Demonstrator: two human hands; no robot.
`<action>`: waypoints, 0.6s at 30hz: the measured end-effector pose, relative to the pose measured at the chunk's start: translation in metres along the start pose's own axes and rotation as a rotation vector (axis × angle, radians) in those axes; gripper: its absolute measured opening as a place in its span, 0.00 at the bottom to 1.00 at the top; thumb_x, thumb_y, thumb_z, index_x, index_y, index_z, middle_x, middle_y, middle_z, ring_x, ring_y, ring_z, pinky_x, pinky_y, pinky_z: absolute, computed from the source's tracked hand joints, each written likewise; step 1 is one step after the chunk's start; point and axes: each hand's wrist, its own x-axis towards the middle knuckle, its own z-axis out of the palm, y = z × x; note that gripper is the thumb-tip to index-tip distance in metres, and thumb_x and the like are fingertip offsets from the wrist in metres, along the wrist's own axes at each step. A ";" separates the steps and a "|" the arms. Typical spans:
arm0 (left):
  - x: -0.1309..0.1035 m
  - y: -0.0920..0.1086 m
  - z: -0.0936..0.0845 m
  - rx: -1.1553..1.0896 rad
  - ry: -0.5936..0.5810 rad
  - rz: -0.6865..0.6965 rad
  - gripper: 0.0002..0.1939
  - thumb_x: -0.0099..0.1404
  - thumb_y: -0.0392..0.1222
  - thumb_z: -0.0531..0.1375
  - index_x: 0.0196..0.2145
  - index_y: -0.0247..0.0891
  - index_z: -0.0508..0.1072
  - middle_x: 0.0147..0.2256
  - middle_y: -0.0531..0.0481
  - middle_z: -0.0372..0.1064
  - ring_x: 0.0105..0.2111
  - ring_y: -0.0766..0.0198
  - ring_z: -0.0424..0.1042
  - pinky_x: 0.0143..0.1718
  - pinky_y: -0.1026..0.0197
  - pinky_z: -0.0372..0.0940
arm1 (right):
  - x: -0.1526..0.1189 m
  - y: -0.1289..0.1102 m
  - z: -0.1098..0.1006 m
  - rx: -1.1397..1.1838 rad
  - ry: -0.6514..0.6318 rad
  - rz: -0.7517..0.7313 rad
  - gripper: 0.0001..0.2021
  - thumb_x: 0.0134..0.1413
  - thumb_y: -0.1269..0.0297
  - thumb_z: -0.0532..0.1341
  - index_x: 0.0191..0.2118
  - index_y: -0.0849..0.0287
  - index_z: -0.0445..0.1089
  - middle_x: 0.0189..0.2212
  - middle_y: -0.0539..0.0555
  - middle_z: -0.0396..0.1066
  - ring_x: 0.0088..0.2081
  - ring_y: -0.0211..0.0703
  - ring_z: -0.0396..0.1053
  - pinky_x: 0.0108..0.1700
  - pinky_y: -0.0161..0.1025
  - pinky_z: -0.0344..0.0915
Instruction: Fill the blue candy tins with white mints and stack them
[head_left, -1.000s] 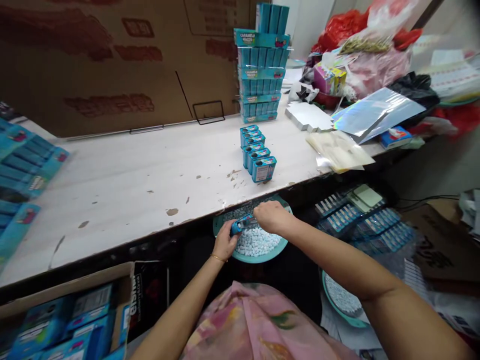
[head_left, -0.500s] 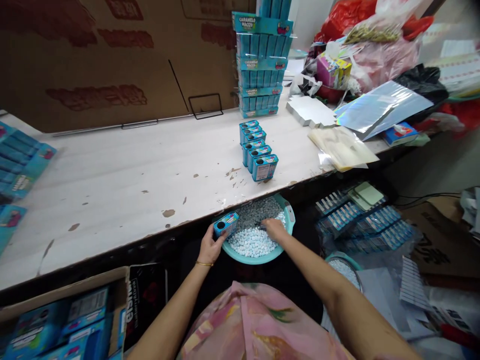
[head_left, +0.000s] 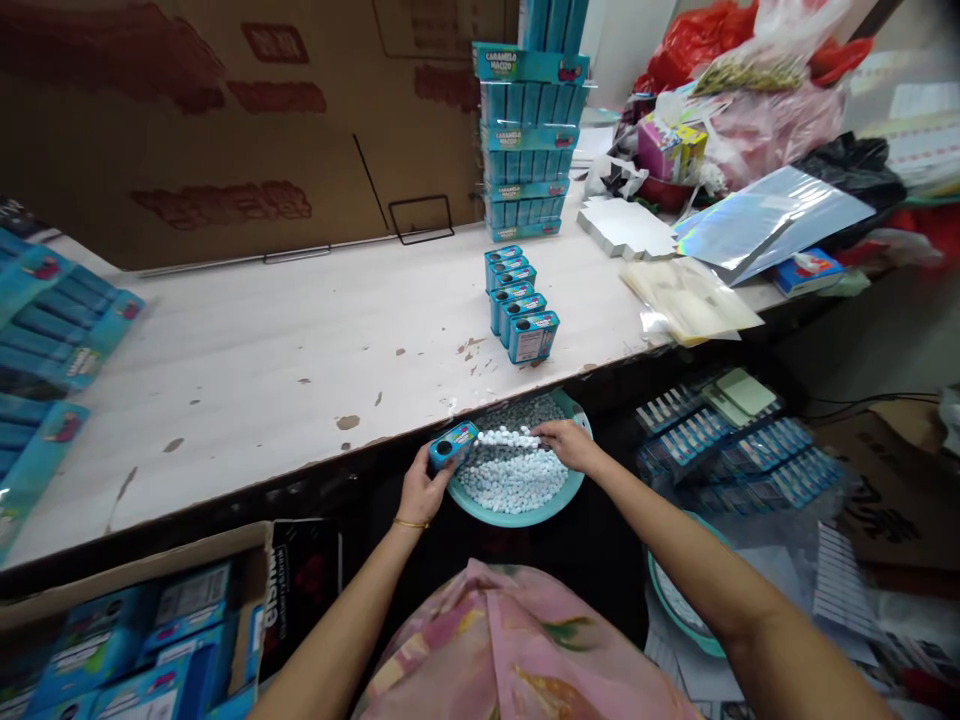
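My left hand grips a small blue box with a dark round hole on its top, over the left rim of a teal basin. Small pale candies fill much of the basin. Above them my right hand is closed on a scoop whose own shape is hidden under a heaped row of candies. The heap's left end lies close to the blue box. On the table, several similar blue boxes stand upright in a row.
A tall stack of blue display trays stands before a large cardboard box on the white table. Bags and plastic sheets lie right. An open carton holds blue boxes at lower left; a second basin is lower right.
My right hand has risen out of the candies, lifting a heaped row of them toward the blue box. My left hand and its box have barely moved. The view has shifted slightly.
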 end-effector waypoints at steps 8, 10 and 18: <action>-0.001 0.010 0.021 0.148 -0.082 0.143 0.19 0.53 0.40 0.54 0.44 0.36 0.63 0.42 0.45 0.65 0.43 0.59 0.64 0.46 0.55 0.58 | -0.013 -0.080 -0.050 -0.479 -0.145 -0.058 0.15 0.47 0.73 0.51 0.37 0.52 0.71 0.35 0.53 0.72 0.39 0.43 0.67 0.37 0.34 0.59; -0.002 0.011 0.023 0.167 -0.101 0.177 0.19 0.53 0.39 0.54 0.44 0.36 0.63 0.42 0.44 0.64 0.43 0.59 0.64 0.46 0.55 0.58 | -0.015 -0.099 -0.052 -0.594 -0.169 -0.072 0.14 0.46 0.74 0.51 0.36 0.56 0.71 0.34 0.57 0.71 0.38 0.45 0.67 0.37 0.36 0.60; -0.003 0.011 0.022 0.155 -0.103 0.190 0.18 0.53 0.39 0.54 0.44 0.36 0.63 0.42 0.44 0.64 0.43 0.59 0.64 0.46 0.55 0.59 | -0.021 -0.125 -0.054 -0.699 -0.152 -0.146 0.13 0.50 0.73 0.48 0.36 0.62 0.69 0.34 0.61 0.70 0.37 0.47 0.68 0.36 0.40 0.61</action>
